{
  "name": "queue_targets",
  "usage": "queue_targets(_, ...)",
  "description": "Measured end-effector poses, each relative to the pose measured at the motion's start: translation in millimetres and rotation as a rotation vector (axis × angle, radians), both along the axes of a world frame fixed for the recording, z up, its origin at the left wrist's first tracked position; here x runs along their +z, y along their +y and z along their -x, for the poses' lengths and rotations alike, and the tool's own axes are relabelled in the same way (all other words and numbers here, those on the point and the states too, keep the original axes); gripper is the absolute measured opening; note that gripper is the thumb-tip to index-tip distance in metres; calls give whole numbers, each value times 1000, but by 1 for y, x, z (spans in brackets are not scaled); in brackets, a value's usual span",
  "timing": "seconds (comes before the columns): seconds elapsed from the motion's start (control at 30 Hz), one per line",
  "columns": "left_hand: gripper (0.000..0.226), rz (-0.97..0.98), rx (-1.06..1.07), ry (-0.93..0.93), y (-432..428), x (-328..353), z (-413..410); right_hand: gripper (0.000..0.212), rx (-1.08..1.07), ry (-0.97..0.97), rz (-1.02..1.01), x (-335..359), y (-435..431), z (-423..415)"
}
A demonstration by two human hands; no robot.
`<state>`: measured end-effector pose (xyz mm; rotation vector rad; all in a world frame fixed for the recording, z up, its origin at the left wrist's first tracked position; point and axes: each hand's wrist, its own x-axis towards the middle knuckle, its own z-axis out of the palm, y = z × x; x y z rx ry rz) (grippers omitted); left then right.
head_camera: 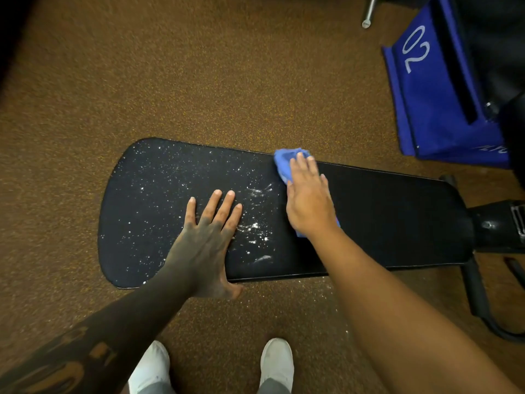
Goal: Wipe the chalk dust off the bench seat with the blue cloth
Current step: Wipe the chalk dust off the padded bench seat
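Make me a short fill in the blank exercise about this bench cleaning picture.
1. The right hand presses a ____ cloth onto the bench seat.
2. The chalk dust lies to the ____ of the cloth.
3. The left hand rests flat on the seat, holding ____.
4. The shoes are ____.
Missing words: blue; left; nothing; white.

Brown speckled floor [199,66] lies all round you. At two o'clock a blue bag [431,89] marked 02 stands on it, with a dark padded shape [497,52] just beside it at the edge. At one o'clock a metal tube [369,12] slants toward the floor. Your white shoes [277,362] sit at six o'clock, apart.
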<state>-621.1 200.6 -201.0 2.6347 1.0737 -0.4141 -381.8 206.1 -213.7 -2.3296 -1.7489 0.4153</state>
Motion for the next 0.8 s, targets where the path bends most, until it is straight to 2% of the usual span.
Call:
queue_targets(0.07,154,-2,-1,-1,0,-1,0,51,-109,-27,4,1,6,19)
queue_targets(0.1,154,0,-1,0,0,-1,0,52,-82,-22,5,2,6,32)
queue_targets(0.23,154,-10,-10,1,1,-1,2,53,238,-14,25,6,-5,30)
queue_targets(0.37,154,-9,-29,-7,3,-1,11,53,38,-12,9,3,11,13)
queue_targets(0.4,154,-8,-31,-10,3,-1,13,53,38,-28,-3,2,11,22)
queue_targets(0.53,152,-10,-34,-9,4,-2,16,54,274,-38,-9,0,3,24)
queue_targets(0.7,151,-1,-33,-1,5,-2,20,57,33,54,-38,-1,20,10)
queue_targets(0.8,150,-24,-26,-2,4,-2,20,54,196,61,-59,-4,6,30)
